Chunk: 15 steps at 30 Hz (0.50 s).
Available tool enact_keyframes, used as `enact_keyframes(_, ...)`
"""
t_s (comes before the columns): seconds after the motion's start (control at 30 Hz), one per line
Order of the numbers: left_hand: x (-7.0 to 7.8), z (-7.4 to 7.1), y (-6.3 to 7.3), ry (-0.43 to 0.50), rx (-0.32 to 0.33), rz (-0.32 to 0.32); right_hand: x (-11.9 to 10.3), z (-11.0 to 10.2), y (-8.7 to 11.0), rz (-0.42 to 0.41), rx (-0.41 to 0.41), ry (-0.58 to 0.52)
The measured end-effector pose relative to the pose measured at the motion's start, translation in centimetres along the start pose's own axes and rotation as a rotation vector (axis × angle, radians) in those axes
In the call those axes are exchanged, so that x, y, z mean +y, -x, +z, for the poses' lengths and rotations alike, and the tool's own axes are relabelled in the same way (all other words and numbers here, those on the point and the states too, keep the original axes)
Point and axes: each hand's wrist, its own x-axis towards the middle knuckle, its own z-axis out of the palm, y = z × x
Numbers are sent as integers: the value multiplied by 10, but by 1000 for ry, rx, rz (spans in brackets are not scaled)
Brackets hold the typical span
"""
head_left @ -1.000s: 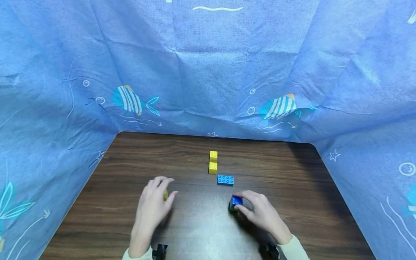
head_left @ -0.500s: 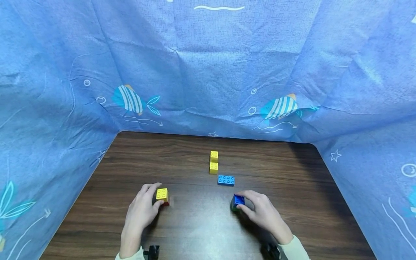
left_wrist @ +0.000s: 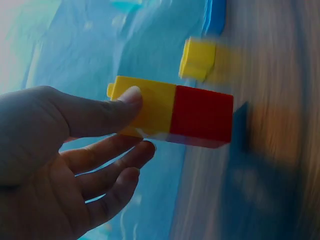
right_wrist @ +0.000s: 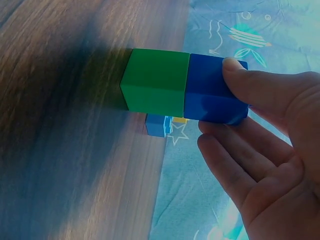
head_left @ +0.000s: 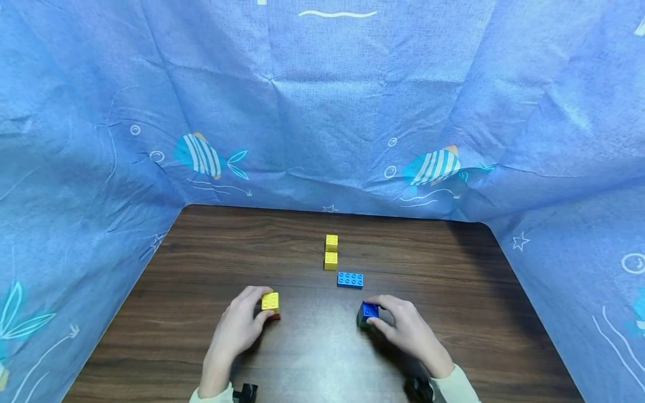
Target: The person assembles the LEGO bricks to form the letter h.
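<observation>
My left hand (head_left: 237, 324) pinches a yellow toy brick (head_left: 270, 301) between thumb and fingers. A red brick (left_wrist: 202, 115) is joined under the yellow one, and the stack stands upright in the head view. Opposite, my right hand (head_left: 408, 327) grips a dark blue brick (head_left: 370, 310) at its sides. That blue brick sits on a green brick (right_wrist: 155, 82), seen best in the right wrist view. The two stacks are apart, with bare tabletop between them. Whether either stack touches the table cannot be told.
Farther back on the dark wooden table (head_left: 242, 246) lies a light blue brick (head_left: 350, 279) with two rows of studs. Behind it are two small yellow bricks (head_left: 331, 260) in a line. A blue fish-patterned cloth (head_left: 322, 112) surrounds the table's back and sides.
The left hand first shifted left, bringing the yellow brick's studded top into view, then moved back right with the yellow and red stack. My right hand has stayed in place.
</observation>
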Motion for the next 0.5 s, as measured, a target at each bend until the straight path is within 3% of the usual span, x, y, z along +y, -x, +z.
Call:
enact_keyframes(0.1, 13, 13, -2, 8, -16, 54, 0, 0, 0, 9, -10, -11)
enact_keyframes(0.3, 39, 32, -5, 15, -120, 120, 0, -1, 0, 20, -23, -14)
enact_keyframes(0.5, 53, 44, -9, -24, -148, 198, -1, -1, 0, 32, -36, -8)
